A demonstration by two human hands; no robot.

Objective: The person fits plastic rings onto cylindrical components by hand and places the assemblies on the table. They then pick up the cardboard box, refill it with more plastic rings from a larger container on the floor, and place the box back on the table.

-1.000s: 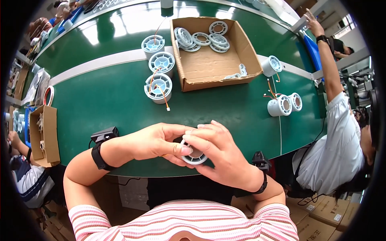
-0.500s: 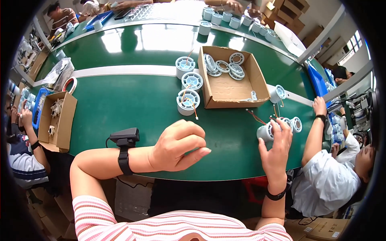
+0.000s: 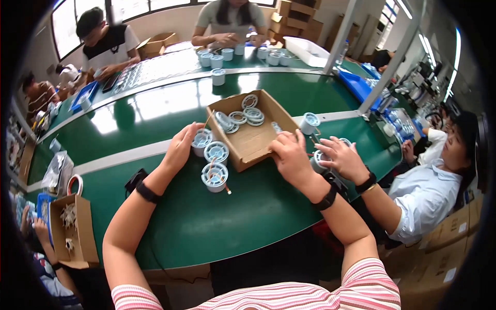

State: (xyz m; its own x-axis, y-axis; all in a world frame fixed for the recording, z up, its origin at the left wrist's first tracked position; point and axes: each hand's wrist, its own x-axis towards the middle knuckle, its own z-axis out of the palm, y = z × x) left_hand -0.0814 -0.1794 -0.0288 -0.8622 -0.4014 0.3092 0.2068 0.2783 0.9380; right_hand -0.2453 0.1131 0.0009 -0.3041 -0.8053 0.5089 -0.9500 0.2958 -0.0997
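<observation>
Pink-and-white striped sleeves (image 3: 367, 274) filled the lower edge of the frame, and from where I stood both bare forearms stretched up across the green table (image 3: 248, 222). The hands were well apart. Between them, at the centre, lay an open cardboard box (image 3: 256, 140), its long axis slanting from upper left to lower right. The right hand (image 3: 293, 157) was the nearer to it, fingers bent at its lower-right edge; whether they pinched the card I couldn't tell. The left hand (image 3: 180, 147), open with fingers together, stood beside the farthest of three pale blue cylinders (image 3: 215, 178), which lined the box's left side; I couldn't make out contact. Right of centre, a co-worker's hand (image 3: 343, 159) spread over another pale cylinder (image 3: 318, 162). Pale rings (image 3: 223, 122) sat toward the box's far end. Beyond, at the upper middle, someone in a light top (image 3: 230, 19) worked behind a cluster of small cylinders (image 3: 217, 62).
</observation>
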